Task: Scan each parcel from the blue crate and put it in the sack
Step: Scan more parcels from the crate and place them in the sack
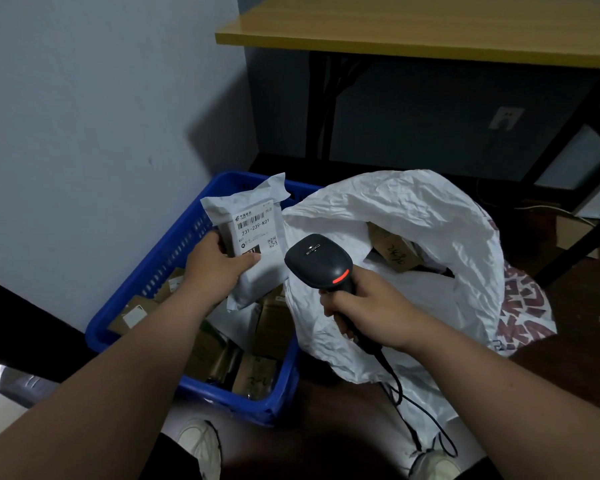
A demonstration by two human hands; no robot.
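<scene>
Now | left hand [211,268] grips parcel [253,237] | right hand [371,308] grips scanner [317,261] | label's fine print unreadable

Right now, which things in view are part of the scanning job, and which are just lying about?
In the job:
- white parcel, held by the left hand
- scanner, gripped by the right hand
- blue crate with cardboard parcels
- white sack, a cardboard box inside

Just lying about:
- yellow table
- wall socket

Dark floor [575,289] under blue crate [118,320] and white sack [430,216].
</scene>
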